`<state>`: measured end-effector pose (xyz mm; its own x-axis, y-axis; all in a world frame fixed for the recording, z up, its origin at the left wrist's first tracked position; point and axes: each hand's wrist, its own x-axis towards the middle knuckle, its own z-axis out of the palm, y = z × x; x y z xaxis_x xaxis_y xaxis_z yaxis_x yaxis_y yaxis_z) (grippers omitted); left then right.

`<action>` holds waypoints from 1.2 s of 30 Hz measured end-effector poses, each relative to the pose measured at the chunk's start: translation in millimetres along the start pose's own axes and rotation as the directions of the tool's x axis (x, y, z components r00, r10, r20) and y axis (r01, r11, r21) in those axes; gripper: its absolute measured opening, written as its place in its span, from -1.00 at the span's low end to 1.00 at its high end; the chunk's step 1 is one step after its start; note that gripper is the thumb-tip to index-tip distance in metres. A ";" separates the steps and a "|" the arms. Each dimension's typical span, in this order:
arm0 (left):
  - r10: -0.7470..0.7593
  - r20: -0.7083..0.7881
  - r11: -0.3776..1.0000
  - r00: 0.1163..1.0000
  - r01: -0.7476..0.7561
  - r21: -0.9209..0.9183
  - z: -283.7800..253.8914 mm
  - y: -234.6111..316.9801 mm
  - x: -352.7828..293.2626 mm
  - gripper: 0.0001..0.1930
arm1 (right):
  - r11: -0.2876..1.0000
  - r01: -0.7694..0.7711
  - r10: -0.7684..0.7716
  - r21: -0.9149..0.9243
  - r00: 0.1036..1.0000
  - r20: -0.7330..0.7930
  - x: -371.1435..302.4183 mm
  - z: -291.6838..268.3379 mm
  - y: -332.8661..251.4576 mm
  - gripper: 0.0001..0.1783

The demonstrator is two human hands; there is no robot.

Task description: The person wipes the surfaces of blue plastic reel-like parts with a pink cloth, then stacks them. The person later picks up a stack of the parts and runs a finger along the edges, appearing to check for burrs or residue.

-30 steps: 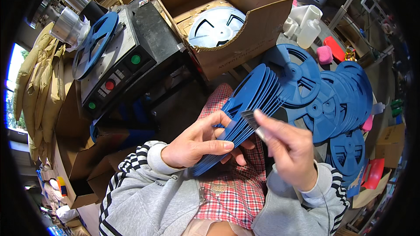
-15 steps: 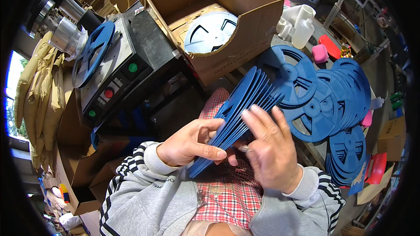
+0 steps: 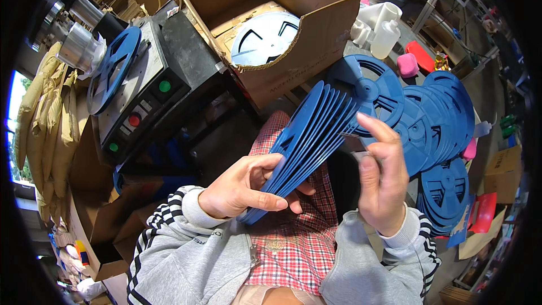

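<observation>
Two hands: left hand [image 3: 240, 189] grips fanned blue reels [image 3: 307, 138]; right hand [image 3: 381, 178] pinches edge.

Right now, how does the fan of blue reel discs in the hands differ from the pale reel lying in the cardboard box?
The fan of blue discs is dark blue; the pale reel looks whitish-blue. The fan is several discs held on edge, spread, gripped by the left hand with the right hand at their edges; the pale reel lies flat, alone and untouched in the cardboard box. Both are round with cut-out spokes.
</observation>
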<state>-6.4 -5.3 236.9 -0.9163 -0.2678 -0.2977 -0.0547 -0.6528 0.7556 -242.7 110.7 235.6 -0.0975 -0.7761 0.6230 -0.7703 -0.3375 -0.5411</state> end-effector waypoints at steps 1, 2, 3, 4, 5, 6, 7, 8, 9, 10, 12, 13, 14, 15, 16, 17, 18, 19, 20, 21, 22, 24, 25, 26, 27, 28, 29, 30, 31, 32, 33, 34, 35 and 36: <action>0.005 0.001 1.000 1.000 -0.005 -0.004 0.0 -0.6 -0.5 -0.39 | 0.984 -0.149 0.145 0.094 0.988 0.042 -4.4 -6.7 -4.3 -0.89; 0.016 -0.004 1.000 1.000 -0.016 -0.014 0.4 -0.7 -0.9 -0.40 | 0.938 -0.297 0.283 0.178 0.954 0.098 -9.2 -11.4 -9.3 -0.87; 0.023 -0.005 1.000 1.000 -0.023 -0.020 1.3 0.8 -0.6 -0.40 | 0.869 -0.373 0.354 0.324 0.928 0.118 -10.4 -7.9 -12.4 -0.84; 0.029 -0.007 0.999 1.000 -0.029 -0.026 1.6 1.2 -0.3 -0.40 | 0.809 -0.434 0.397 0.397 0.901 0.176 -12.1 -4.4 -14.6 -0.82; 0.011 -0.008 0.999 1.000 -0.011 -0.035 -0.7 -0.5 -0.8 -0.41 | 0.750 -0.502 0.446 0.432 0.865 0.230 -10.0 -5.9 -21.1 -0.78; 0.008 -0.014 0.999 1.000 -0.008 -0.034 -1.4 -1.3 -1.5 -0.41 | 0.684 -0.563 0.485 0.464 0.826 0.287 -7.6 -8.4 -26.8 -0.72; 0.005 -0.020 0.999 1.000 -0.006 -0.033 -1.9 -1.9 -2.1 -0.41 | 0.647 -0.587 0.503 0.488 0.808 0.306 -8.7 -9.4 -27.9 -0.62; 0.003 -0.026 0.999 1.000 -0.003 -0.032 -2.1 -2.5 -2.7 -0.41 | 0.659 -0.581 0.488 0.477 0.813 0.317 -9.0 -10.3 -26.7 -0.61; -0.005 -0.034 0.999 0.999 0.003 -0.041 -0.6 -1.4 -2.5 -0.40 | 0.672 -0.575 0.473 0.466 0.818 0.327 -9.4 -11.5 -24.8 -0.60; -0.008 -0.038 1.000 0.999 0.007 -0.027 -1.2 -1.3 -2.5 -0.40 | 0.685 -0.569 0.459 0.455 0.822 0.338 -9.5 -11.9 -23.8 -0.58; -0.013 -0.045 1.000 0.999 0.013 0.002 -2.0 -0.9 -2.6 -0.39 | 0.679 -0.583 0.483 0.446 0.812 0.327 -9.3 -10.9 -24.7 -0.59; -0.017 -0.049 1.000 0.999 0.017 0.008 -2.1 -0.8 -2.3 -0.39 | 0.683 -0.580 0.487 0.444 0.815 0.315 -10.1 -10.4 -24.5 -0.60; -0.021 -0.053 1.000 0.998 0.022 0.015 -2.1 -0.7 -2.1 -0.39 | 0.687 -0.577 0.490 0.441 0.817 0.304 -10.7 -10.2 -24.5 -0.60; -0.025 -0.057 0.999 0.998 0.026 0.021 -1.8 -0.8 -1.7 -0.38 | 0.698 -0.567 0.473 0.437 0.824 0.312 -10.9 -11.4 -25.2 -0.60; -0.023 -0.056 1.000 0.998 0.023 0.014 -1.1 -1.0 -1.2 -0.39 | 0.708 -0.557 0.457 0.433 0.830 0.320 -10.8 -13.5 -26.4 -0.59; -0.020 -0.056 1.000 0.998 0.020 0.007 -0.1 -1.3 -0.5 -0.39 | 0.718 -0.547 0.440 0.429 0.836 0.329 -11.2 -14.7 -27.1 -0.58; -0.017 -0.055 1.000 0.998 0.017 0.001 0.7 -1.2 -0.2 -0.39 | 0.739 -0.514 0.419 0.436 0.857 0.300 -12.4 -11.9 -29.2 -0.61; -0.018 -0.056 1.000 0.998 0.018 -0.001 0.9 -1.9 -0.1 -0.40 | 0.744 -0.511 0.423 0.431 0.859 0.288 -12.7 -11.6 -29.0 -0.61; -0.018 -0.057 1.000 0.998 0.018 -0.003 0.9 -3.1 -0.2 -0.40 | 0.749 -0.507 0.427 0.426 0.861 0.275 -13.1 -11.6 -28.7 -0.61; -0.017 -0.057 1.000 0.998 0.017 -0.004 0.7 -3.9 0.0 -0.40 | 0.749 -0.509 0.427 0.424 0.861 0.278 -13.7 -11.6 -28.3 -0.61; -0.017 -0.055 1.000 0.998 0.017 0.004 1.0 -4.0 0.6 -0.40 | 0.749 -0.510 0.426 0.422 0.860 0.282 -14.4 -11.5 -27.8 -0.61; -0.017 -0.055 1.000 0.998 0.018 0.019 2.2 -4.0 1.4 -0.41 | 0.768 -0.491 0.398 0.411 0.869 0.293 -16.9 -9.7 -29.0 -0.61; -0.015 -0.059 1.000 0.998 0.016 0.019 2.5 -4.0 1.3 -0.41 | 0.774 -0.484 0.392 0.408 0.873 0.291 -17.7 -9.4 -30.2 -0.61; -0.012 -0.063 1.000 0.998 0.014 0.020 2.7 -4.0 1.2 -0.40 | 0.780 -0.477 0.386 0.404 0.876 0.288 -17.8 -9.6 -31.0 -0.61; -0.011 -0.064 1.000 0.998 0.012 0.020 2.8 -4.2 1.4 -0.40 | 0.768 -0.505 0.422 0.393 0.861 0.283 -15.3 -11.8 -29.9 -0.61; -0.015 -0.063 1.000 0.998 0.016 0.024 3.0 -4.4 1.4 -0.40 | 0.754 -0.533 0.456 0.383 0.845 0.278 -12.5 -13.9 -27.8 -0.60; -0.018 -0.064 0.999 0.998 0.020 0.028 3.2 -4.9 1.1 -0.40 | 0.753 -0.532 0.459 0.388 0.846 0.270 -13.3 -13.4 -25.7 -0.60; -0.021 -0.065 0.999 0.998 0.023 0.032 3.2 -5.0 1.1 -0.40 | 0.767 -0.511 0.432 0.387 0.858 0.276 -14.3 -12.8 -26.2 -0.60; -0.022 -0.066 0.999 0.998 0.024 0.031 3.3 -4.8 1.4 -0.40 | 0.781 -0.490 0.405 0.388 0.869 0.283 -16.0 -11.9 -27.9 -0.60; -0.023 -0.068 0.999 0.997 0.025 0.030 3.5 -4.5 1.7 -0.40 | 0.794 -0.468 0.377 0.388 0.880 0.289 -17.5 -11.0 -29.9 -0.60; -0.024 -0.069 0.999 0.997 0.026 0.028 3.8 -4.9 1.7 -0.40 | 0.805 -0.463 0.379 0.370 0.882 0.280 -18.8 -10.0 -32.4 -0.59; -0.021 -0.088 1.000 0.996 0.023 0.019 5.1 -5.4 1.8 -0.37 | 0.806 -0.463 0.385 0.369 0.884 0.265 -17.6 -10.2 -31.0 -0.59; -0.018 -0.107 1.000 0.994 0.019 0.011 7.2 -6.2 1.7 -0.34 | 0.807 -0.462 0.392 0.367 0.885 0.251 -15.3 -10.8 -27.9 -0.59; -0.014 -0.125 1.000 0.992 0.014 0.004 8.2 -6.2 1.9 -0.31 | 0.810 -0.459 0.397 0.366 0.887 0.236 -13.8 -11.5 -25.7 -0.59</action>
<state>-11.1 4.0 236.4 -0.8588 -0.3454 -0.3784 -0.0690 -0.6539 0.7534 -228.9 136.2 247.4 -0.2433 -0.9481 0.2046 -0.3485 -0.1114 -0.9307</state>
